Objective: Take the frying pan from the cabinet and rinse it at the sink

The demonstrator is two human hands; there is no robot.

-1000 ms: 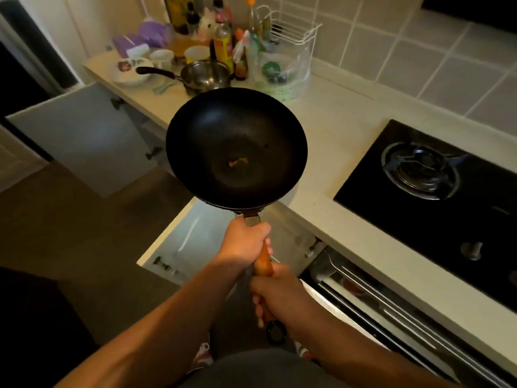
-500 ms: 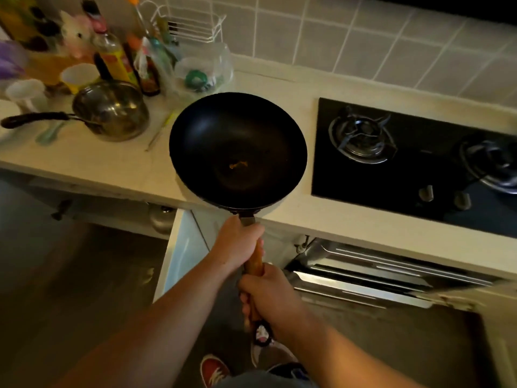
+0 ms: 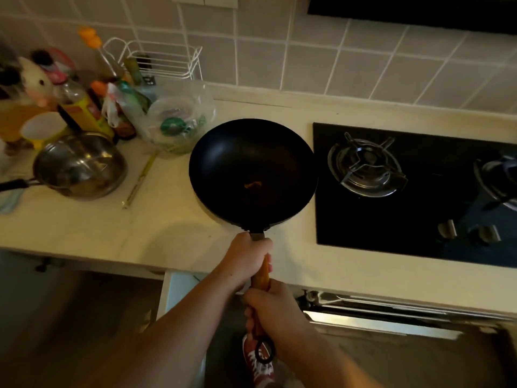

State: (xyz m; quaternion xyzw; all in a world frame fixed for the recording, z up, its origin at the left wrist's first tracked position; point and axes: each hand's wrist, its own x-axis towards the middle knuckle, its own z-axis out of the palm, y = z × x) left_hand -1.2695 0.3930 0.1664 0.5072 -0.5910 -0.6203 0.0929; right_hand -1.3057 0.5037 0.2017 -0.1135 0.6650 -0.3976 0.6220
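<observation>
I hold the frying pan (image 3: 253,175) out in front of me over the counter (image 3: 84,228), its bowl at about twelve o'clock from my hands and just left of the stove (image 3: 414,191). My left hand (image 3: 246,260) is wrapped tight around the wooden handle (image 3: 261,275) close to the metal neck; my right hand (image 3: 270,309) is closed around the lower end, above the hanging loop. The pan looks like dark, stiff metal, and I judge it front-heavy, so gripping near the neck steadies it. A small orange scrap sits in the bowl. The steel saucepan (image 3: 79,166) stands at ten o'clock. No sink is in view.
</observation>
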